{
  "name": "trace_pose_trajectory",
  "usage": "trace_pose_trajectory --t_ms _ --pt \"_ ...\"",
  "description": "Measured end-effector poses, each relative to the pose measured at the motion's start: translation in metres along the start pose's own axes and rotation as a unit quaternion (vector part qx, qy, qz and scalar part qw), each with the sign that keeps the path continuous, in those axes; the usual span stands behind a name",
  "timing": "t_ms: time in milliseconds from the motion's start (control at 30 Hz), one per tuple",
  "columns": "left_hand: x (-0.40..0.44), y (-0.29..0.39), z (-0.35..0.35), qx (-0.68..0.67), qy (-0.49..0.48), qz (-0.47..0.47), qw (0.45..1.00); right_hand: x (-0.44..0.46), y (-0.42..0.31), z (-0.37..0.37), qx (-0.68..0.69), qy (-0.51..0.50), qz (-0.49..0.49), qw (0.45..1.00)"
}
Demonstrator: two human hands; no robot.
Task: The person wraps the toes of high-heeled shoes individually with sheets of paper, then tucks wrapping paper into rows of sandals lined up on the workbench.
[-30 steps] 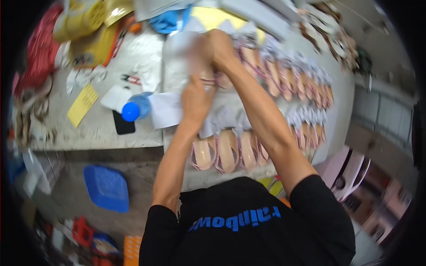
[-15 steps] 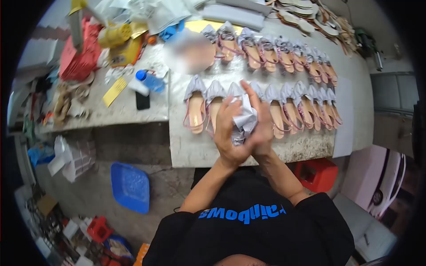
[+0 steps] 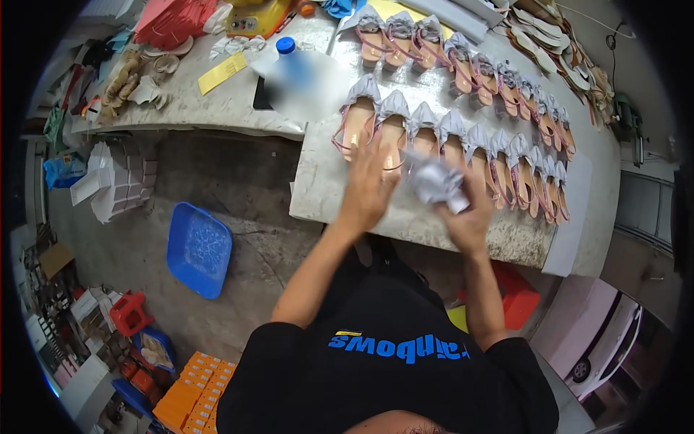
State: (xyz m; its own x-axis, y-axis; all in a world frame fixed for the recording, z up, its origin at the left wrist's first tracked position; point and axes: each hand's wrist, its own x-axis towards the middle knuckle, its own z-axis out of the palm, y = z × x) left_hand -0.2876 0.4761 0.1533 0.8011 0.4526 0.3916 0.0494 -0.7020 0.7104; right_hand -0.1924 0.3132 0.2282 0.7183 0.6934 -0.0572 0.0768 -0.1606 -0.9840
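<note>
Crumpled white paper [image 3: 438, 182] is held in my right hand [image 3: 470, 213], whose fingers wrap round its right side; motion blurs it a little. To its left, my left hand [image 3: 367, 189] has its fingers stretched out over the table's front part, apart from the paper. Beyond both hands runs a front row of sandals [image 3: 357, 123] with pinkish straps, their toe ends stuffed or covered with pale paper. A second row of similar sandals [image 3: 400, 42] stands farther back on the table [image 3: 318, 189].
On the left table lie a yellow note [image 3: 222, 73], a blue-capped bottle [image 3: 286, 46] and a dark phone [image 3: 260, 94]. A blue basin [image 3: 199, 249] is on the floor. A red stool [image 3: 515, 293] stands under the table's front edge. Sandal soles [image 3: 538, 36] are piled at the back right.
Half a second ago both hands pressed round the crumpled paper; now my left hand has come away and the paper is in my right hand. The view has shifted too.
</note>
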Motion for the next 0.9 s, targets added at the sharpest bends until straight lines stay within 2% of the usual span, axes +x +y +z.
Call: trace_pose_trajectory --t_ms 33,67,133,167,233,300,333,400,467,600,733,767,900 --pt "-0.003 -0.031 0.0 0.086 -0.038 0.009 0.996 0.023 -0.012 0.003 -0.104 0.064 -0.089 0.988" --pt "-0.002 -0.051 0.005 0.123 -0.056 0.013 0.991 0.052 -0.017 0.007 -0.209 0.125 -0.182 0.953" --pt "-0.005 -0.085 0.016 0.156 -0.096 0.015 0.983 0.106 -0.006 0.04 -0.249 0.089 -0.161 0.951" --pt "-0.006 -0.098 0.021 0.154 -0.117 0.014 0.981 0.135 0.028 0.058 -0.254 0.046 -0.17 0.951" --pt "-0.009 -0.121 0.026 0.152 -0.159 0.012 0.976 0.174 0.116 0.082 -0.404 -0.151 -0.074 0.899" --pt "-0.007 -0.125 0.028 0.138 -0.16 -0.006 0.977 0.217 0.151 0.104 -0.533 -0.105 -0.128 0.83" --pt "-0.01 -0.119 0.026 0.129 -0.162 -0.023 0.978 0.216 0.155 0.119 -0.532 -0.118 -0.115 0.83" --pt "-0.004 -0.114 0.022 0.115 -0.157 -0.038 0.98 0.223 0.154 0.142 -0.583 0.03 -0.087 0.807" --pt "0.001 -0.114 0.024 0.11 -0.152 -0.037 0.982 0.2 0.15 0.147 -0.512 0.111 -0.14 0.84" --pt "-0.009 -0.105 0.023 0.115 -0.16 -0.03 0.98 0.17 0.148 0.129 -0.502 0.056 -0.141 0.851" --pt "-0.003 -0.11 0.026 0.125 -0.153 -0.031 0.98 0.219 0.152 0.122 -0.597 -0.01 -0.158 0.787" --pt "-0.004 -0.111 0.026 0.125 -0.158 -0.035 0.979 0.223 0.156 0.121 -0.594 -0.015 -0.154 0.789" --pt "0.003 -0.109 0.024 0.11 -0.147 -0.034 0.982 0.231 0.16 0.11 -0.434 0.048 -0.165 0.884"
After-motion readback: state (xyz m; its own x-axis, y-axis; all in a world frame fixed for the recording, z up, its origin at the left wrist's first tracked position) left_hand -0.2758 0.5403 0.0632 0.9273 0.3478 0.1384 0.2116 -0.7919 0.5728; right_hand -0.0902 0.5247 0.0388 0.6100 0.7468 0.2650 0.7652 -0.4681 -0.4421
